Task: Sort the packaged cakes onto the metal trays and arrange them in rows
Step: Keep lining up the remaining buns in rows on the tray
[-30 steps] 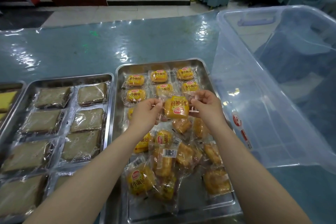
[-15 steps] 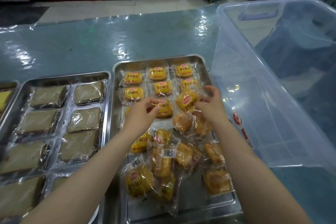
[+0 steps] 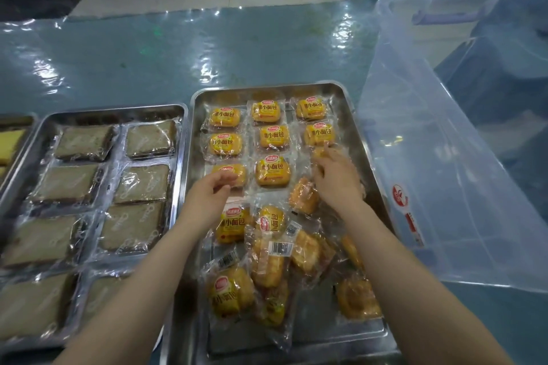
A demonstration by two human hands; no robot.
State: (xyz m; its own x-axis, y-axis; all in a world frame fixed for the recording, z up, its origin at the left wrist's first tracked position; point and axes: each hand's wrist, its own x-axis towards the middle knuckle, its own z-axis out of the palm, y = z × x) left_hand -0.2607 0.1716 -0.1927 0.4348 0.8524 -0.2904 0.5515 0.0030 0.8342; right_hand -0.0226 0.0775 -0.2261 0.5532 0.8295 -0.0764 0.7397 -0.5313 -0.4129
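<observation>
Steel tray (image 3: 195, 139) holds yellow packaged cakes (image 3: 269, 134) in rows beyond both hands. The right hand (image 3: 336, 178) lies with straight fingers on a cake near the tray's right edge. The left hand (image 3: 209, 192), loosely curled, holds nothing, with its fingertips at a cake. Behind the wrists, loose cakes (image 3: 275, 249) crowd the tray. A clear bin (image 3: 462, 163) stands just right.

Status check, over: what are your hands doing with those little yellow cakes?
Right hand setting a cake at the third row's end. Left hand beside the row, holding nothing. Loose yellow cakes heaped near side. Nothing in the way.

Left grip (image 3: 212, 191) loosely curled, right grip (image 3: 336, 178) spread.
</observation>
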